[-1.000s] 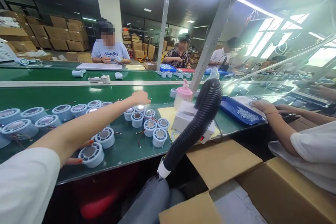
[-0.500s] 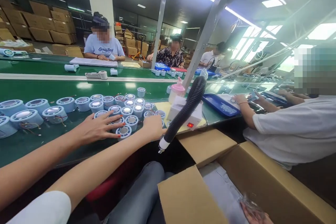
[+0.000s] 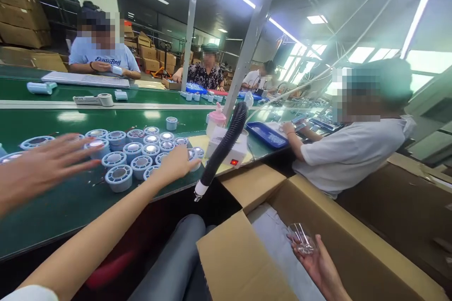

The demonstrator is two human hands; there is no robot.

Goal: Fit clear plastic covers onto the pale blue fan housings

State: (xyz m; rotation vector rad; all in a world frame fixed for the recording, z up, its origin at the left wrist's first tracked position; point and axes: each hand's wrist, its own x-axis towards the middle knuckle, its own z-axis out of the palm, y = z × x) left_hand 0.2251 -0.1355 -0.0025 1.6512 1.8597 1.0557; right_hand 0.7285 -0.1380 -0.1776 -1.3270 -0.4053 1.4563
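Observation:
Several light-blue round ribbed parts (image 3: 120,176) with shiny centres stand bunched on the green bench (image 3: 70,204). My left hand (image 3: 45,169) hovers blurred over the left side of the bunch, fingers spread, holding nothing. My right hand (image 3: 176,161) reaches across from the lower left and lies on the parts at the right end of the bunch, fingers flat on them. One single part (image 3: 172,123) stands apart farther back.
A black ribbed hose (image 3: 226,146) hangs past a white box with a red switch (image 3: 237,153) and a pink-capped bottle (image 3: 216,122). An open cardboard box (image 3: 240,254) is below; another person's hand (image 3: 318,265) holds a clear plastic piece (image 3: 302,240) in it. A co-worker in white (image 3: 353,150) sits right by a blue tray (image 3: 266,134).
My view swung right. My left hand lifted off the parts and moved left. My right hand slid onto the bunch's right end. Another person's hand with clear plastic rose into view.

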